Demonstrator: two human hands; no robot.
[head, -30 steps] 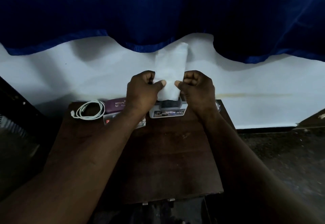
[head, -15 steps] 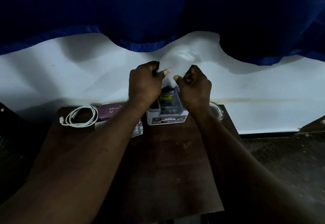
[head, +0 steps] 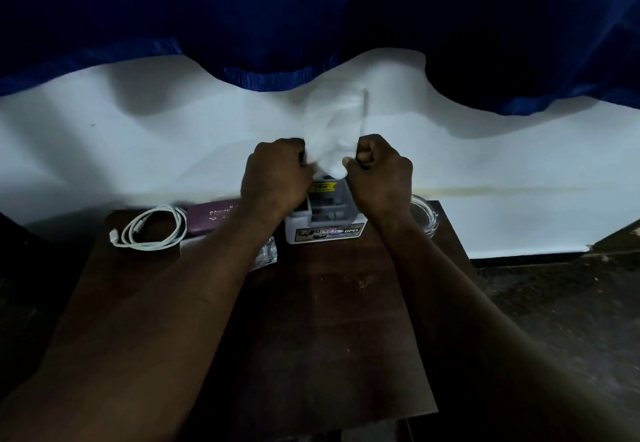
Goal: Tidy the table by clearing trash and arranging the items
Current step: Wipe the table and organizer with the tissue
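White crumpled tissue (head: pixel 332 136), flat a second ago, now bunches between left hand (head: pixel 277 178) and right hand (head: pixel 379 173), both clenched on it at frame centre; probably trash.

Pretty dim overall. The white wall (head: pixel 138 150) is the only bright part, with soft curtain shadows on it. The dark wooden table (head: pixel 329 320) has almost no detail, the tissue (head: pixel 334 129) looks motion-blurred, and the edges bend fisheye-style.
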